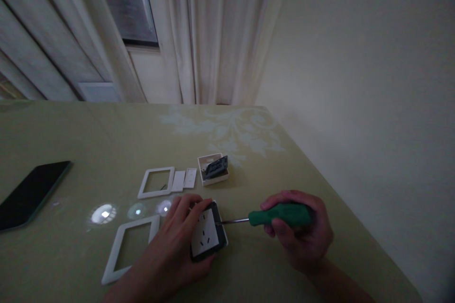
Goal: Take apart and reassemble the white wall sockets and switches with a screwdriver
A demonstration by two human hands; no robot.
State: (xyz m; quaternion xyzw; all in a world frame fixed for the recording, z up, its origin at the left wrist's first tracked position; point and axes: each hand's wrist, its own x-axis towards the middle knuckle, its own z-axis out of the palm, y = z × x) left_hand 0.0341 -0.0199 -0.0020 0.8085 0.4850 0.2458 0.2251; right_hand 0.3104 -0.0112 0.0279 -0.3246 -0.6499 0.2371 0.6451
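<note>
Gripping a green screwdriver in the right hand and a socket in the left hand, apparently touching its dark edge.

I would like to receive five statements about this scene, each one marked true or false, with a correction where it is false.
1. The right hand holds a green-handled screwdriver. True.
2. The left hand is holding nothing. False: it holds the socket.
3. The screwdriver's tip is at the dark border of the socket. True.
4. The dark flat device lies to the right of both hands. False: it lies to the left of both.
5. A dark part sits tilted in the small white box. True.
</note>
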